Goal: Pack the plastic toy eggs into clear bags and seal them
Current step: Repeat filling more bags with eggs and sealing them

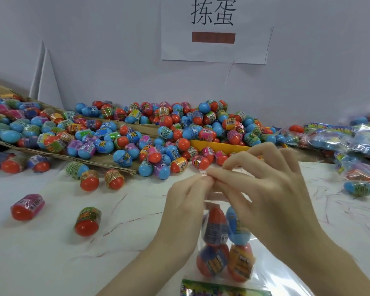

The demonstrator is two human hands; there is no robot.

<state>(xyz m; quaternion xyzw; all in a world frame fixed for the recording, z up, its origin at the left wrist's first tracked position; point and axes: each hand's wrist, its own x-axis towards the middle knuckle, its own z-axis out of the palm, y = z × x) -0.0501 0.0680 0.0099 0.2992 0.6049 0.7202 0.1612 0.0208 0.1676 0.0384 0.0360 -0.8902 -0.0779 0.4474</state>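
A clear bag (223, 242) stands in front of me holding several red and blue toy eggs, with a printed card (222, 289) at its bottom. My left hand (184, 206) and my right hand (265, 184) both pinch the bag's top strip, fingertips meeting above the eggs. A big heap of loose wrapped eggs (158, 133) lies along the wall behind, partly on flattened cardboard (107, 163).
Loose eggs lie on the white table at left, such as a pink-wrapped one (28, 207) and a green-wrapped one (87, 221). Filled bags (350, 142) pile up at the right. A yellow tray (220, 146) sits behind my hands. A paper sign (216, 28) hangs on the wall.
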